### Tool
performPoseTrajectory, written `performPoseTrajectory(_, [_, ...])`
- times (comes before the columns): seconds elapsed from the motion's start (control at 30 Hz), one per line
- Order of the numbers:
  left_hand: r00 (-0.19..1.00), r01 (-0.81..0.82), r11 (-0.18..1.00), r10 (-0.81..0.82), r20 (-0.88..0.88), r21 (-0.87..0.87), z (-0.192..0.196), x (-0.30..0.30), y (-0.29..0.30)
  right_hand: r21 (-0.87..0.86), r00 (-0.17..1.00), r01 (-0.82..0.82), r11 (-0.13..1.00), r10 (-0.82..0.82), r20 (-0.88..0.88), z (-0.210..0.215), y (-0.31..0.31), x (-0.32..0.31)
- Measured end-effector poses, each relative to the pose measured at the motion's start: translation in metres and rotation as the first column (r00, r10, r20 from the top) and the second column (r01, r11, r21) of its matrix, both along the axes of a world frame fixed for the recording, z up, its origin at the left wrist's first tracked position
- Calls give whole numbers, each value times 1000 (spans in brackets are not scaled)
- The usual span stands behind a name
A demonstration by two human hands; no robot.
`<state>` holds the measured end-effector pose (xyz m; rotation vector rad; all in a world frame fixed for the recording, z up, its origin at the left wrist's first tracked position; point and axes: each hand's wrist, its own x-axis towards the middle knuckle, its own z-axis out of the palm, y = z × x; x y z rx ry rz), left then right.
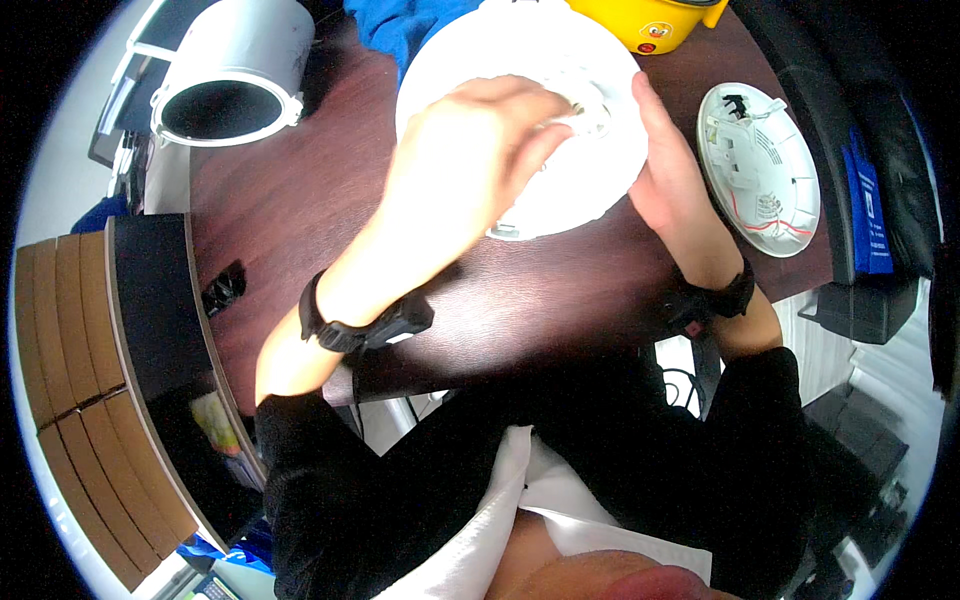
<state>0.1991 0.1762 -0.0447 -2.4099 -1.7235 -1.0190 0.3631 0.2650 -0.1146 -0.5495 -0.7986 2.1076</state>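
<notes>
A large round white plastic part [590, 190], overexposed in places, lies on the table in front of me. My left hand [480, 140] reaches over it, thumb and fingertips pinched together at a small whitish piece [588, 112] near its middle. What exactly the fingertips grip cannot be made out. Against the right rim, my right hand [668, 165] steadies the part, fingers along its edge and partly hidden behind it. Close to the right hand lies an oval white plastic shell [750, 170], its inner side up, with a red wire and a small black piece.
A white cylindrical housing [235, 70] lies at the far left, its dark opening toward me. Behind the round part are blue cloth [405, 28] and a yellow container [650, 22]. A small black object [224, 288] sits near the table's left edge, beside cardboard boxes [85, 400].
</notes>
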Motion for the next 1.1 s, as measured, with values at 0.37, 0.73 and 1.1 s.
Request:
performPoseTrajectory(0.37, [945, -15, 999, -1, -326, -48, 2, 22, 18, -19, 998, 48, 999, -49, -34, 0, -7, 5])
performPoseTrajectory(0.73, [957, -13, 981, -44, -287, -195, -4, 25, 22, -74, 1000, 10, 997, -12, -19, -3, -11, 5])
performPoseTrajectory(1.1, [966, -2, 983, -47, -254, -186, 5, 22, -12, 44, 999, 1, 999, -3, 33, 8, -17, 8])
